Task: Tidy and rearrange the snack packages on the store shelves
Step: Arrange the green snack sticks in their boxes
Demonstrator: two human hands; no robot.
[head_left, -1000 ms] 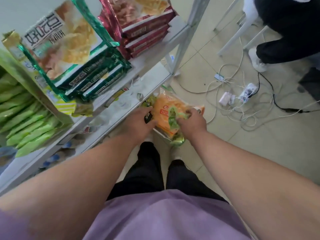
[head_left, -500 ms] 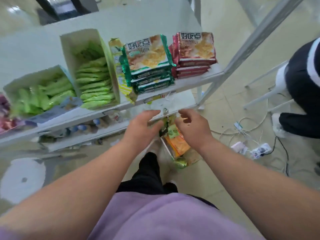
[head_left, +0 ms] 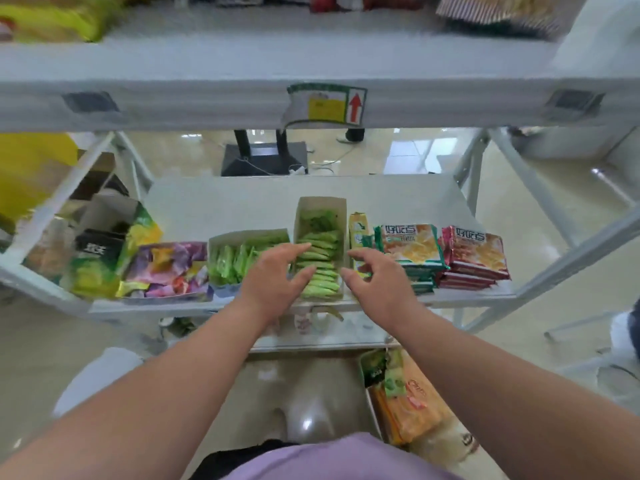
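Bring your empty, spread left hand (head_left: 273, 282) and right hand (head_left: 372, 285) (neither holding anything) squarely onto both sides of the tall carton (head_left: 320, 251), gripping its walls, not the green packets.

The back half of the middle shelf (head_left: 242, 199) lies bare behind the goods, with open air between it and the upper shelf (head_left: 207, 81), which overhangs as a ceiling. Along the front edge, the open box of green packets (head_left: 320, 237), the yellow pack (head_left: 358, 230) and the green cracker stack (head_left: 410, 247) stand tightly side by side. Both hands hover at that box with fingers spread, holding nothing: the left hand (head_left: 277, 280) over its front, the right hand (head_left: 375, 284) before the yellow pack.
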